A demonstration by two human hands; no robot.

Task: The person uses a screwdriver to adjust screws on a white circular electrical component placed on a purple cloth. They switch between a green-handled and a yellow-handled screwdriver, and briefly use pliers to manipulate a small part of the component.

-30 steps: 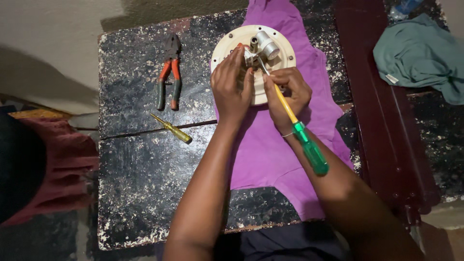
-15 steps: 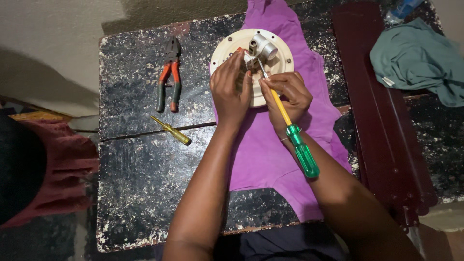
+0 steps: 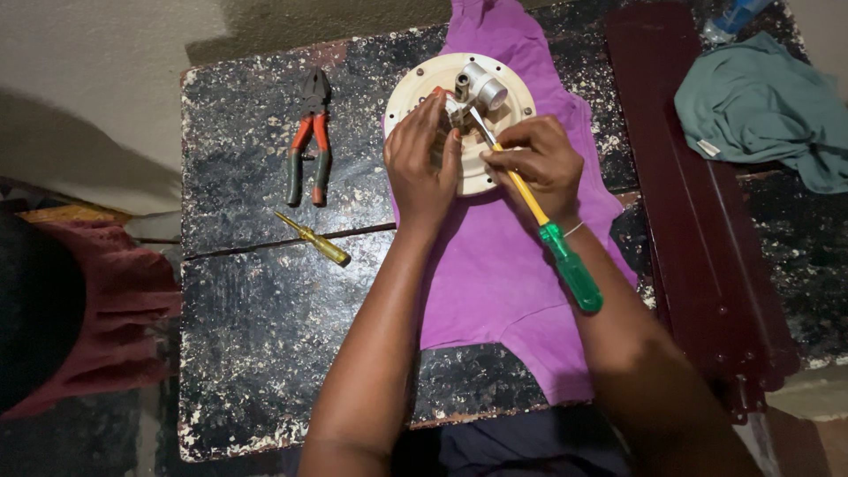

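Black, paint-chipped bench (image 3: 265,353) fills my view from the head camera, with a purple cloth (image 3: 503,291) spread across it under the work. Nearest me, both forearms run up from the lower edge toward a cream disc (image 3: 415,84), the landmark for everything else.

My right hand (image 3: 541,163), just right of the disc, is wrapped around the yellow shank of a green-handled screwdriver (image 3: 572,265); its tip reaches a grey metal fitting (image 3: 481,88) at the disc's centre. My left hand (image 3: 422,163) lies on the disc's near half, fingers curled over it and pressing by the fitting; whether it pinches a small part I cannot tell.

Left of the disc, a small yellow screwdriver (image 3: 316,240) and red-handled pliers (image 3: 307,141) lie untouched on the bench. Right of the disc runs a dark red rail (image 3: 698,221), and beyond that a green cloth (image 3: 760,106).

By my reading the job sits midway: the fitting remains mounted, the driver is engaged, and no loose screws show on the cloth. Hidden from me are the screw head, the driver tip and the disc's near rim, all under my hands. A person in dark red (image 3: 88,309) is cut off far left.
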